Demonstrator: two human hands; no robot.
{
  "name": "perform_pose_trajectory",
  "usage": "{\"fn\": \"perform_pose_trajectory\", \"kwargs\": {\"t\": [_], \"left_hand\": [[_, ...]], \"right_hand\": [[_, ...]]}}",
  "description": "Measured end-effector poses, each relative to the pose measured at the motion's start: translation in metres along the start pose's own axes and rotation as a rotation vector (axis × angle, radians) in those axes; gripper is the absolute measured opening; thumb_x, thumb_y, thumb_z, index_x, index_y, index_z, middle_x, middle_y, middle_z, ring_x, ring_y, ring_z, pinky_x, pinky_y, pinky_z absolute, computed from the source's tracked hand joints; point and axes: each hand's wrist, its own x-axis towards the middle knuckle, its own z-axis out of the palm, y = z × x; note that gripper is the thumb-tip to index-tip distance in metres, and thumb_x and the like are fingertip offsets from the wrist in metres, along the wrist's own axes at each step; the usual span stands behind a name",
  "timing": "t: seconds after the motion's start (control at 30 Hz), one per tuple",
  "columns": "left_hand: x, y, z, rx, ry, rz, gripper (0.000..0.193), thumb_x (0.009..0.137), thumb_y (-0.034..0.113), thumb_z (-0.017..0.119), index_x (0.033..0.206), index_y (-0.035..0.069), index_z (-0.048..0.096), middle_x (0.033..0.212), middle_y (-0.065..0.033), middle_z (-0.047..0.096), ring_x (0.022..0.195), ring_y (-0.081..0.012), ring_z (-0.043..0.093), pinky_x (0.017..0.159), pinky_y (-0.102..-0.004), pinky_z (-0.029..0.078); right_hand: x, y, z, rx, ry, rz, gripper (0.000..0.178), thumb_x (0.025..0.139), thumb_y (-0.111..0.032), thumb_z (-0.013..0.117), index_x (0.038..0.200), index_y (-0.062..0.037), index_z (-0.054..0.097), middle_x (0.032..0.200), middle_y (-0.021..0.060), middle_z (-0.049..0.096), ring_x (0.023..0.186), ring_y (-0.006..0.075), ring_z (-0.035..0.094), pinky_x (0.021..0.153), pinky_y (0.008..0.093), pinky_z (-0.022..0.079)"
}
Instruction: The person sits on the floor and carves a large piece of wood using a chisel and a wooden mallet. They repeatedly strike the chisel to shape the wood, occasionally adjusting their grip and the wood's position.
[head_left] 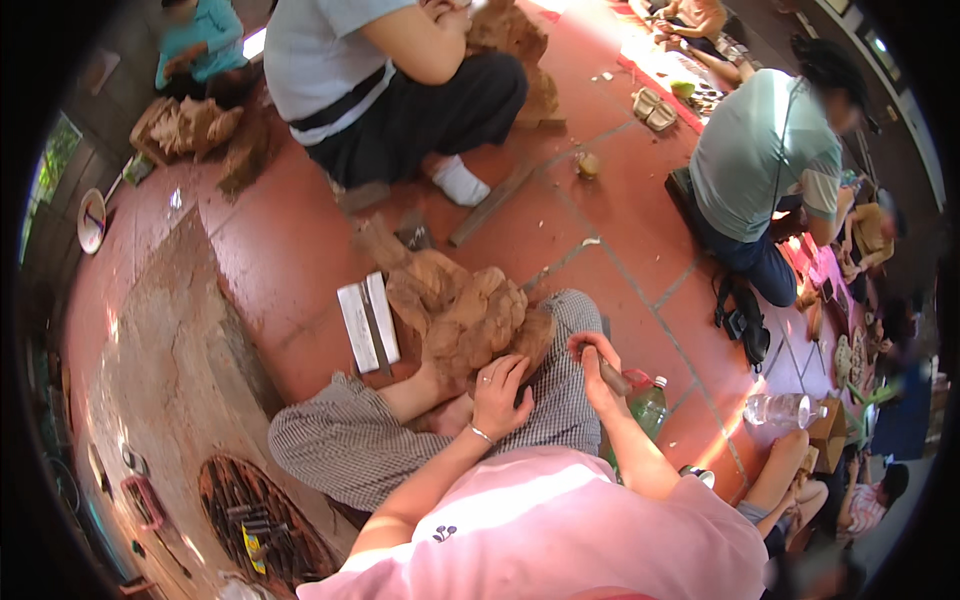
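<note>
A brown wood carving (470, 320) with rounded, lumpy forms lies in front of me, against my crossed legs. At its near edge rests my left hand (502, 395), fingers bent and pressed on the wood; a dark patch by the thumb is too small to make out. To the right, above my knee, my right hand (598, 378) is closed round a tool with a brown wooden handle (615, 380). The handle's end sticks out of the palm, and the tool's other end is hidden. A white rectangular block (368, 322) with a dark strip across it lies left of the carving.
A thick wooden slab (180, 350) at left bears a round tray of carving tools (262, 525). A green bottle (648, 408) and a clear bottle (785, 410) are on my right. One person (400, 90) squats ahead beside another carving; another person (765, 160) sits ahead right.
</note>
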Motion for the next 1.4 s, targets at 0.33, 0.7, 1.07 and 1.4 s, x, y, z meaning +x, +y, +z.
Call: {"fn": "perform_pose_trajectory", "kwargs": {"t": [0.33,0.7,1.07,1.4], "left_hand": [[-0.004,0.028,0.001,-0.319,0.084,0.379,0.043,0.075,0.011,0.067,0.117,0.011,0.064,0.125,-0.0113,0.059,0.113,-0.0284,0.056,0.095,-0.0441,0.049],[0.031,0.041,0.028,-0.439,0.01,0.407,0.036,0.079,0.034,0.064,0.096,0.002,0.067,0.126,-0.017,0.06,0.122,-0.034,0.053,0.103,-0.0525,0.042],[0.032,0.048,0.038,-0.46,0.044,0.278,0.025,0.074,0.029,0.067,0.083,0.006,0.067,0.108,-0.0094,0.067,0.111,-0.0298,0.058,0.099,-0.046,0.045],[0.029,0.046,0.043,-0.473,0.115,0.254,0.023,0.067,0.027,0.068,0.079,0.007,0.067,0.1,-0.0075,0.068,0.104,-0.0289,0.061,0.096,-0.0464,0.046]], "right_hand": [[-0.015,0.008,0.016,-0.153,-0.04,0.127,0.021,0.091,-0.009,0.066,0.11,-0.0005,0.063,0.107,0.0081,0.067,0.099,0.0162,0.063,0.088,0.0309,0.05],[-0.015,0.015,0.018,-0.535,-0.479,-0.009,0.03,0.084,-0.001,0.066,0.114,-0.005,0.064,0.131,0.0108,0.056,0.127,0.0284,0.05,0.109,0.0398,0.041],[0.007,0.046,0.0,-0.692,-0.639,-0.405,0.028,0.087,-0.003,0.064,0.114,-0.006,0.062,0.136,0.0116,0.055,0.137,0.0313,0.043,0.117,0.0494,0.031],[0.003,0.04,0.006,-0.737,-0.639,-0.374,0.031,0.088,-0.003,0.064,0.119,-0.0069,0.06,0.139,0.0119,0.053,0.136,0.0311,0.044,0.117,0.049,0.031]]}}
